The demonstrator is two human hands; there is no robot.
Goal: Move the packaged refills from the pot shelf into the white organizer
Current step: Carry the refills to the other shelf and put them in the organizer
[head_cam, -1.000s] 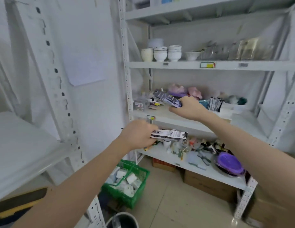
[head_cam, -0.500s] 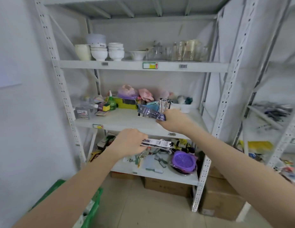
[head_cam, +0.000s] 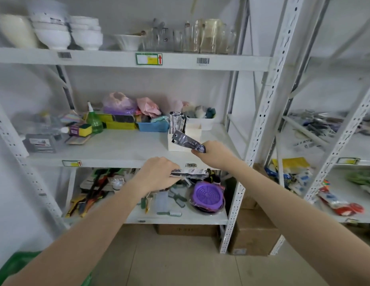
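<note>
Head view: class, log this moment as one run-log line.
right hand: holds dark refill pack at white organizer | left hand: holds white pack

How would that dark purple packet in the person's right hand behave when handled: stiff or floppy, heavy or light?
The dark purple packet probably stays fairly stiff: it juts out past the right hand without drooping. It looks light, since a grip at one end alone carries it. Its glossy wrapper may be a little slippery, and being slim, it would likely lean once dropped in the white organizer.
</note>
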